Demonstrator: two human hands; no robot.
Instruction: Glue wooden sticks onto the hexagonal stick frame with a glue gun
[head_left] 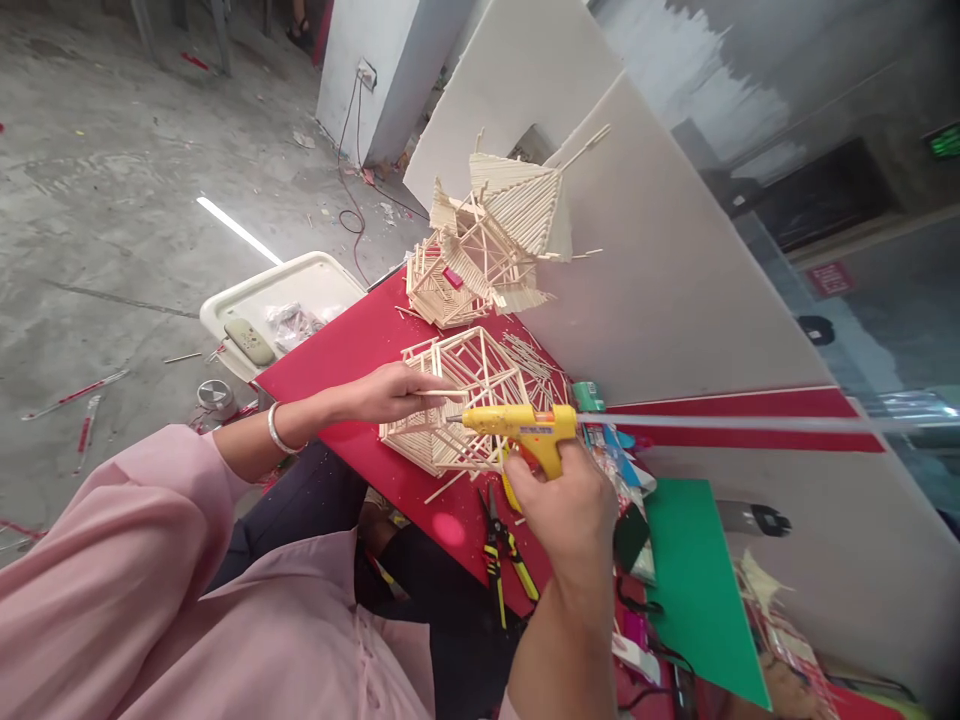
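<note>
1. head view: the left hand [390,393] reaches in from 9 o'clock with a silver bangle [276,430] on its wrist. its grip is narrow, fingertips pinched on a thin wooden stick [441,392] held against an open frame built of pale wooden sticks [472,375].
2. the right hand [566,505] comes up from 6 o'clock, its grip wrapped round the handle of a yellow hot-glue gun [525,428]. the nozzle points to 9 o'clock and sits at the frame, just beside the left fingertips.
3. a long pale glue rod [750,421] runs out of the gun's back toward 3 o'clock.
4. the frame rests on a red counter [352,345], near the middle of the view.
5. at 12 o'clock of the frame stands a taller stick house with a slatted roof [495,240], tilted, close to a white board [660,280].
6. at 6 o'clock of the gun lie cutters with yellow and black handles [499,555]; at 4 o'clock lies a green sheet [697,580].
7. at 10 o'clock of the frame, past the counter's edge, is a white plastic tray [300,275] holding small items.
</note>
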